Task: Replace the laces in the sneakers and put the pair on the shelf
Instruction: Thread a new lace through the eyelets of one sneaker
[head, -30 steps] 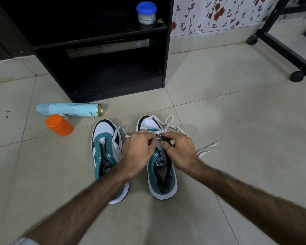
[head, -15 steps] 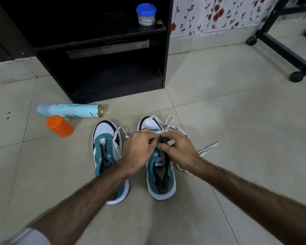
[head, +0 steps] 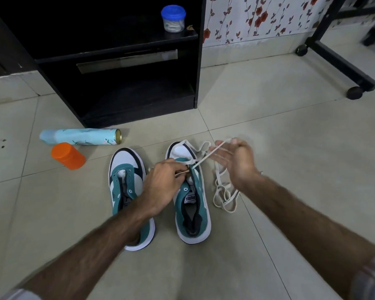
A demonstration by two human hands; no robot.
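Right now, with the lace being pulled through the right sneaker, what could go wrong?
1. The right hand draws the lace sideways; the free end pinched by the left hand may slip out.
2. Slack lace coiled on the floor could knot.
3. The sneaker may tip or slide.

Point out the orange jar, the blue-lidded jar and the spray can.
orange jar [head: 68, 155]: head view, on its side wall.
blue-lidded jar [head: 173, 11]: head view, on its blue lid.
spray can [head: 80, 137]: head view, mid-body, lying on the floor.

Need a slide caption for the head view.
Left hand pinches white lace at right sneaker; right hand draws it sideways.
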